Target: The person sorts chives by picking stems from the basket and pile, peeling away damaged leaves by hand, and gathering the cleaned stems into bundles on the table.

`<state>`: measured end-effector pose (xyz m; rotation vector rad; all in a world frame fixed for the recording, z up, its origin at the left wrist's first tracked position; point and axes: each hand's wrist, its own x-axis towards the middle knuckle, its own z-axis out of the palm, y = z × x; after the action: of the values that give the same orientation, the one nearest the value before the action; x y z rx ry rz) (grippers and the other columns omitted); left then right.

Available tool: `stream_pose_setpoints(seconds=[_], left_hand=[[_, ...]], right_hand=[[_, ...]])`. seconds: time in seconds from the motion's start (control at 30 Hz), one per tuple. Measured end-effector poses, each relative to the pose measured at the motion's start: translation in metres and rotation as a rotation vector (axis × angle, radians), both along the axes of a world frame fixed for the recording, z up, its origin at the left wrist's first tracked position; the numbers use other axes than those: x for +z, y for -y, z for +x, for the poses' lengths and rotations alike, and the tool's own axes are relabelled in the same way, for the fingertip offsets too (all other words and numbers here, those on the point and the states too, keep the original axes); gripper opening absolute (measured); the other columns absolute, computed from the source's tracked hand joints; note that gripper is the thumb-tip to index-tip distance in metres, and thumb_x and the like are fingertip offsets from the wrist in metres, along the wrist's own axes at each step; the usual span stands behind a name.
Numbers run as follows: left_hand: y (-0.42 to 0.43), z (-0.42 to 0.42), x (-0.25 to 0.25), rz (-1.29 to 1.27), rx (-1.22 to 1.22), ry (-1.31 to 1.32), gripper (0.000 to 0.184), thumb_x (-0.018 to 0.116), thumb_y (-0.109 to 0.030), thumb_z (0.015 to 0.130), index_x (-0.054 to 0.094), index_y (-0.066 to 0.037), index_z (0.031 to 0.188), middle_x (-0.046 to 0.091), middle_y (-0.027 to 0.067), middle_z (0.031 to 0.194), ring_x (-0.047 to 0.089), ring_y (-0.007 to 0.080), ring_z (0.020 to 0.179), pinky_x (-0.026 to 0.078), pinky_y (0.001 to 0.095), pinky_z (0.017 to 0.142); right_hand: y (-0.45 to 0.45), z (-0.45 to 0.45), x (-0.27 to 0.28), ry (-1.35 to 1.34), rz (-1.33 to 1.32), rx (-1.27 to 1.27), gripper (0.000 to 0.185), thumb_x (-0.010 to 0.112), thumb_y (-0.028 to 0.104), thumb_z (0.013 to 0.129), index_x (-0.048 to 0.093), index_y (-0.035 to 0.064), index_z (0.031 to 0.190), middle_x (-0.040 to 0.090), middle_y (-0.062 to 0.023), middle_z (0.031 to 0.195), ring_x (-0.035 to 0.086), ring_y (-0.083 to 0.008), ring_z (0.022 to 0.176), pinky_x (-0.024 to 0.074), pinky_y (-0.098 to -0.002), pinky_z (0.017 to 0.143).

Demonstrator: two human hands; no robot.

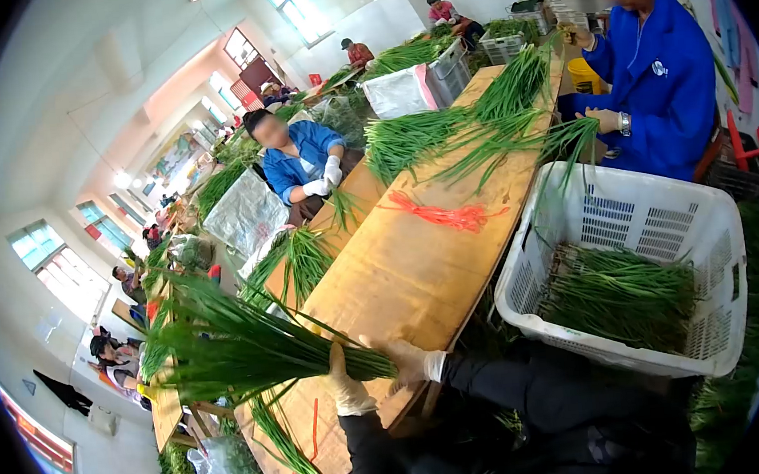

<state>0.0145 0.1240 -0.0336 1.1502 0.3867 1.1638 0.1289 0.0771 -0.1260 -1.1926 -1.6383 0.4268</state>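
Your left hand (346, 378) is closed round a bunch of green stalks (228, 347), lifted over the near end of the table; leaves run out left past your fingers. Your right hand (404, 360) is at the cut ends; can't tell if its fingers grip.

Surface: bare wooden table (400, 275) under and ahead of your fingers. Loose stalks (284, 440) just below the left fingers, red ties (454, 216) farther ahead, big green pile (503, 102) beyond those. White crate (724, 286) right of your fingers, part-filled with greens (625, 298).

Room: person in a blue coat (666, 81) ahead-right of your fingers, person in a blue jacket (314, 144) ahead across the table. Pale walls, windows (61, 262) far left, lit lamp (123, 180) overhead.
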Motion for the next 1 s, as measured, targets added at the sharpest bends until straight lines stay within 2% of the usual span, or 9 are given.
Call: stream_pose_setpoints(seconds=[0.23,0.3,0.47,0.5,0.57,0.7,0.73,0.9,1.0], left_hand=[[0.036,-0.004,0.052,0.161,-0.041,-0.001,0.045,0.066,-0.016,0.075,0.049,-0.005,0.115,0.058,0.005,0.096,0.056,0.0149,0.086,0.045,0.0283,0.075],[0.02,-0.013,0.02,0.109,-0.008,-0.148,0.047,0.068,-0.015,0.073,0.05,-0.008,0.115,0.055,0.0015,0.103,0.05,0.0155,0.099,0.038,0.0303,0.087],[0.02,-0.021,0.03,0.228,0.057,-0.121,0.05,0.064,-0.007,0.072,0.045,-0.004,0.118,0.053,0.0056,0.105,0.047,0.0157,0.099,0.038,0.0285,0.086],[0.031,-0.012,0.048,0.394,0.108,-0.115,0.049,0.062,-0.011,0.074,0.044,-0.002,0.119,0.053,0.0069,0.104,0.047,0.0158,0.099,0.038,0.0271,0.085],[0.04,-0.003,0.068,0.235,0.173,-0.099,0.042,0.059,-0.015,0.076,0.047,-0.002,0.114,0.054,0.0054,0.099,0.049,0.0151,0.094,0.039,0.0262,0.082],[-0.005,-0.012,0.078,0.179,-0.032,-0.095,0.04,0.059,-0.027,0.081,0.053,0.0,0.11,0.055,0.0047,0.102,0.053,0.0147,0.088,0.043,0.0291,0.075],[-0.017,-0.011,0.076,0.05,-0.009,-0.136,0.045,0.061,-0.03,0.079,0.051,0.0,0.112,0.055,0.0047,0.103,0.053,0.015,0.088,0.044,0.0292,0.075],[-0.041,-0.034,0.018,-0.348,0.399,-0.389,0.062,0.065,-0.043,0.074,0.04,-0.011,0.121,0.045,0.0096,0.124,0.04,0.0205,0.112,0.033,0.0412,0.088],[0.003,-0.065,-0.024,-0.306,-0.084,-0.352,0.054,0.061,-0.033,0.08,0.04,-0.006,0.121,0.052,0.0101,0.116,0.051,0.022,0.1,0.038,0.0355,0.087]], right_hand=[[-0.053,-0.011,-0.048,-0.265,0.05,0.232,0.037,0.041,0.023,0.088,0.038,0.0055,0.12,0.05,-0.0072,0.114,0.045,-0.0189,0.105,0.0314,-0.0274,0.093],[-0.051,-0.009,-0.052,-0.027,0.019,0.144,0.028,0.033,0.016,0.091,0.045,0.003,0.113,0.05,-0.0099,0.116,0.047,-0.0189,0.104,0.0355,-0.0272,0.091],[-0.038,-0.015,-0.034,-1.694,-0.465,0.675,0.03,0.029,0.015,0.093,0.045,0.0006,0.113,0.051,-0.0088,0.114,0.048,-0.017,0.102,0.036,-0.0277,0.091],[-0.046,-0.017,-0.055,-1.704,-0.481,0.669,0.03,0.029,0.015,0.093,0.045,0.0006,0.113,0.051,-0.0088,0.114,0.048,-0.017,0.102,0.036,-0.0277,0.091],[-0.071,-0.012,-0.097,-1.324,-0.253,0.732,0.027,0.032,0.014,0.092,0.047,0.0014,0.11,0.054,-0.009,0.106,0.052,-0.0185,0.095,0.0414,-0.0303,0.085],[0.011,-0.019,-0.001,0.015,-0.07,-0.108,0.025,0.051,0.015,0.082,0.048,0.0028,0.104,0.056,-0.0059,0.082,0.057,-0.0203,0.074,0.0468,-0.0337,0.064],[0.045,-0.027,0.029,-0.714,-0.372,0.203,0.027,0.058,0.013,0.077,0.049,0.0027,0.101,0.057,-0.0053,0.076,0.056,-0.0167,0.07,0.0458,-0.0307,0.062],[0.061,-0.019,-0.001,-1.546,-0.945,0.545,0.024,0.059,0.016,0.081,0.056,-0.0015,0.096,0.06,-0.005,0.068,0.06,-0.0133,0.059,0.0544,-0.0288,0.058],[0.07,-0.008,-0.01,-1.695,-0.918,0.531,0.02,0.055,0.017,0.084,0.056,-0.0005,0.094,0.058,-0.0029,0.067,0.059,-0.0116,0.059,0.0539,-0.0284,0.056]])
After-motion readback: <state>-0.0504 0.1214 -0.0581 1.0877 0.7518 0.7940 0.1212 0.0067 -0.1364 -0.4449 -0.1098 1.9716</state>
